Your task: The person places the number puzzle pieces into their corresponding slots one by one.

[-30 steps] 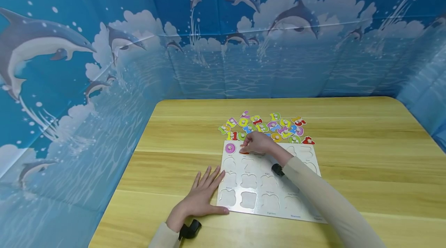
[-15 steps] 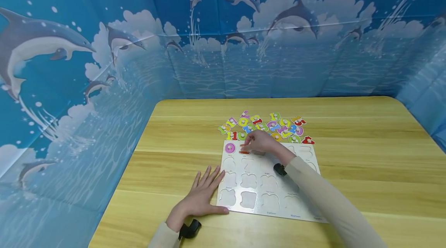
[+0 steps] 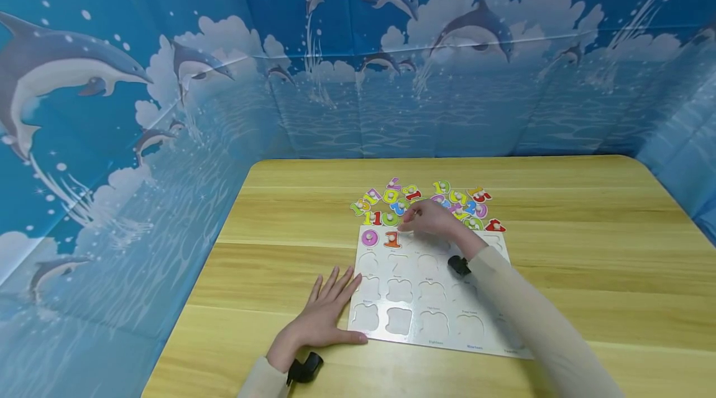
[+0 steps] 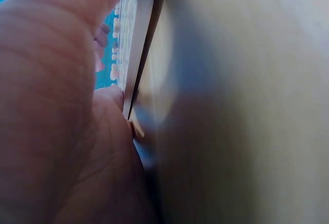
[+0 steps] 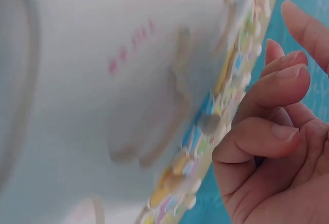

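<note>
A white number puzzle board (image 3: 414, 337) with shaped recesses lies on the table. In its back row sit a purple 0 piece (image 3: 370, 237) and, beside it, an orange-red 1 piece (image 3: 392, 240), each with a knob. My left hand (image 3: 320, 318) rests spread at the board's left side, fingertips at its edge and thumb at the front corner. Over the back of the board is my right hand (image 3: 435, 221). In the right wrist view its fingers (image 5: 259, 144) are loosely bent with nothing between them, beside the row of pieces.
Several colourful knobbed number pieces (image 3: 390, 196) crowd together behind the board, some close to its back edge. A red 4 piece (image 3: 495, 226) lies near the back right corner. The wooden table (image 3: 610, 261) reaches back to a blue dolphin-print curtain (image 3: 475, 118).
My right hand has let go of the orange-red 1 piece, now uncovered in its recess, and has moved right and slightly back. My left hand has not moved.
</note>
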A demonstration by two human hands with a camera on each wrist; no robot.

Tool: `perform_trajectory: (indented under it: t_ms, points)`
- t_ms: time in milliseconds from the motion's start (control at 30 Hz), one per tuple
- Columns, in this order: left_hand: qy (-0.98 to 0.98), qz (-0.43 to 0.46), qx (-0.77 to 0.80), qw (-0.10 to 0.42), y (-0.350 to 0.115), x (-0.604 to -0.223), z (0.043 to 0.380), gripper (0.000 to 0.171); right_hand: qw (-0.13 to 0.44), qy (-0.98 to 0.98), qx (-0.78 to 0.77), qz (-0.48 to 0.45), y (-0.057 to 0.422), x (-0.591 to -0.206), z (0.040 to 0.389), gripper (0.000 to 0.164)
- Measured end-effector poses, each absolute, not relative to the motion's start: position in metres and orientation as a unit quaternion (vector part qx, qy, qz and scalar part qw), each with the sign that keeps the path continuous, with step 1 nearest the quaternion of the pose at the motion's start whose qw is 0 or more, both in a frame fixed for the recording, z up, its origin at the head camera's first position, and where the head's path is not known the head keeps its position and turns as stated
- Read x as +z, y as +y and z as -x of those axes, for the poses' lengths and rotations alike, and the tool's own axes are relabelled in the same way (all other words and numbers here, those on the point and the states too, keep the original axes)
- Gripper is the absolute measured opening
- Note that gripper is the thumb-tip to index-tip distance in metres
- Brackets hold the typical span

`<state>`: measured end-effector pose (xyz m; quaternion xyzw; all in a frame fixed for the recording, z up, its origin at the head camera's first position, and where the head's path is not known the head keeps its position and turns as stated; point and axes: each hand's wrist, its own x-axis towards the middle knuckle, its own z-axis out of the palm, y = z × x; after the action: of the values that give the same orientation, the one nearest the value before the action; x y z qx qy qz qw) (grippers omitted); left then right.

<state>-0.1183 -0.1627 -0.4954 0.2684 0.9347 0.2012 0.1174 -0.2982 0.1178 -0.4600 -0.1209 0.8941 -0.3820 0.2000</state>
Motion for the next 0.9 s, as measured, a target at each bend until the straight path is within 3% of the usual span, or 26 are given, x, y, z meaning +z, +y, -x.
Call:
perform_trajectory:
  t_ms: [700, 900]
  points:
    - [0.933, -0.267, 0.206, 0.120, -0.163, -0.496, 0.118, 0.106, 0.160, 0.889, -0.422, 0.073, 0.166, -0.450, 0.318, 0.030]
    - [0.934, -0.266, 0.208, 0.120, -0.164, -0.496, 0.118, 0.106, 0.168, 0.920, -0.347, 0.066, 0.167, -0.460, 0.317, 0.034]
